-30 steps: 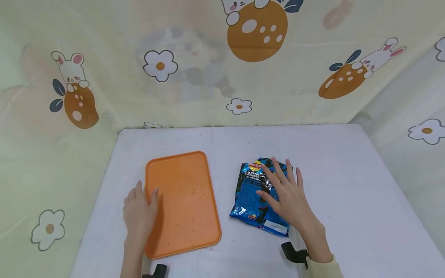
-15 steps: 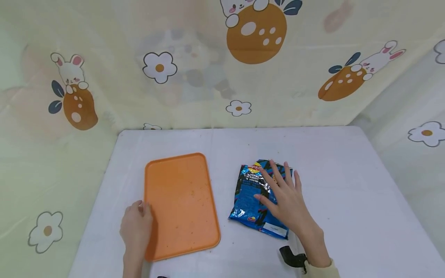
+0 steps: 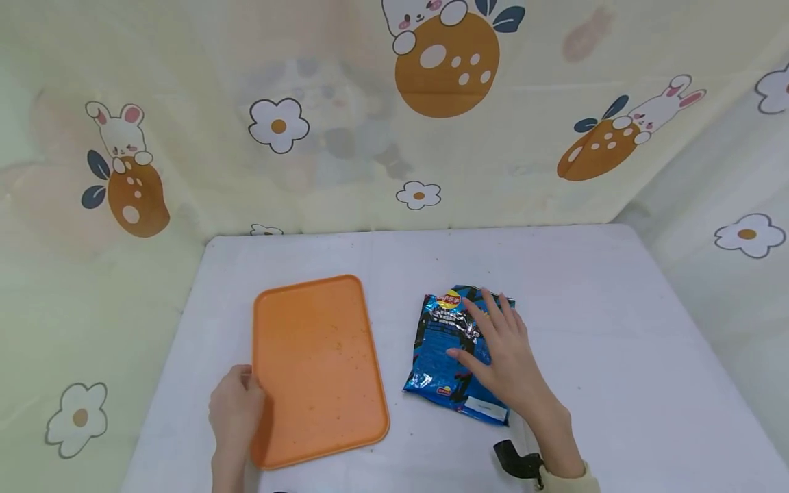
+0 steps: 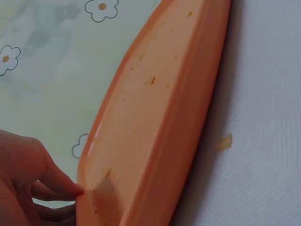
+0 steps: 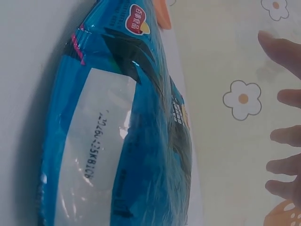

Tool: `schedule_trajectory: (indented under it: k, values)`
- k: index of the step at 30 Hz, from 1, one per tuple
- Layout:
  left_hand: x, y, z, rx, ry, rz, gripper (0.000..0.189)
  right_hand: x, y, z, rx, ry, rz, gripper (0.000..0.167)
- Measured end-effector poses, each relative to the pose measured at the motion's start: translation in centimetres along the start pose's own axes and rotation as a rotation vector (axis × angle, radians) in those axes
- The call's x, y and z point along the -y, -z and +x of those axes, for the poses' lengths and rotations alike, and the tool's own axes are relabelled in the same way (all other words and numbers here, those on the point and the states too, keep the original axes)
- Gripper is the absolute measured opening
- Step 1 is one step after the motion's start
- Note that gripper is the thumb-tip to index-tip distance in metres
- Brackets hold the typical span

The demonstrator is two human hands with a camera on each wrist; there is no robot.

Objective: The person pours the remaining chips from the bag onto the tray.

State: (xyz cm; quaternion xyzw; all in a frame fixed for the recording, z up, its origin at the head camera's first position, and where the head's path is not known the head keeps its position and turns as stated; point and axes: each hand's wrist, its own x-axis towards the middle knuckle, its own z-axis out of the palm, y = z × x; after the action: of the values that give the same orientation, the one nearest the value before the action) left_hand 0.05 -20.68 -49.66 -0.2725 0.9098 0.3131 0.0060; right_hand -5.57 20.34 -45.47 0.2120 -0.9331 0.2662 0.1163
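"What was held by the left hand [image 3: 235, 411]?"

"The left edge of an orange tray [image 3: 308, 322] was pinched by it, toward the near corner. In the left wrist view, one fingertip [image 4: 69, 185] was seen pressed to the rim, with other fingers tucked beside it."

"And where was the tray placed?"

"On the left part of the white bench [image 3: 592, 315], with its long sides slightly slanted. Its floor was dotted with crumbs [image 4: 152, 80], and a pale flake [image 4: 225, 142] was seen on the bench just beside it."

"How was the right hand [image 3: 508, 359] held?"

"It was spread over a shiny blue bag [image 3: 439, 349], the thumb set apart and the fingers pointed toward the far end. In the right wrist view, a gap was shown between the fingertips and the bag. Whether the bag was touched by the palm could not be told."

"Where was the bag laid?"

"On the bench to the right of the tray, with a strip of bench left between the two. A white label [image 5: 94, 146] with a printed code was carried at its near right corner."

"What else was shown?"

"A black bracket [image 3: 516, 462] and a pale sleeve [image 3: 570, 481] were seen at the right wrist. Behind the bench, a curtain [image 3: 209, 164] was hung, printed with rabbits and flowers."
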Motion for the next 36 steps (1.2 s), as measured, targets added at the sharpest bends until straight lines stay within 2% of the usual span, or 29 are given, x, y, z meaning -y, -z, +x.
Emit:
schedule_trajectory:
  k: [4, 8, 12, 19, 21, 24, 36]
  values:
    - [0.0, -0.1, 0.0, 0.007, 0.018, 0.000, 0.033, -0.2, 0.1, -0.4, -0.050, -0.036, 0.022, 0.088]
    - [-0.1, 0.2, -0.1, -0.005, 0.010, -0.009, 0.034, -0.3, 0.2, -1.3, -0.080, -0.118, 0.069, 0.092]
    - [-0.2, 0.1, 0.0, -0.001, 0.016, -0.011, 0.034, -0.3, 0.2, -2.4, -0.075, -0.241, 0.111, 0.090]
    - [-0.1, 0.0, 0.0, 0.019, 0.026, -0.006, 0.035, -0.4, 0.0, -4.3, 0.001, -0.533, 0.161, 0.088]
    - [0.0, 0.0, 0.0, 0.016, 0.023, -0.001, 0.035, -0.4, -0.2, -4.8, 0.010, -0.586, 0.170, 0.088]
    - [0.1, 0.1, 0.1, 0.006, 0.016, 0.002, 0.035, -0.3, -0.6, -5.4, 0.015, -0.624, 0.183, 0.087]
    - [0.0, -0.2, 0.0, 0.002, 0.010, 0.008, 0.033, 0.5, -1.2, -7.2, 0.047, -0.692, 0.172, 0.079]
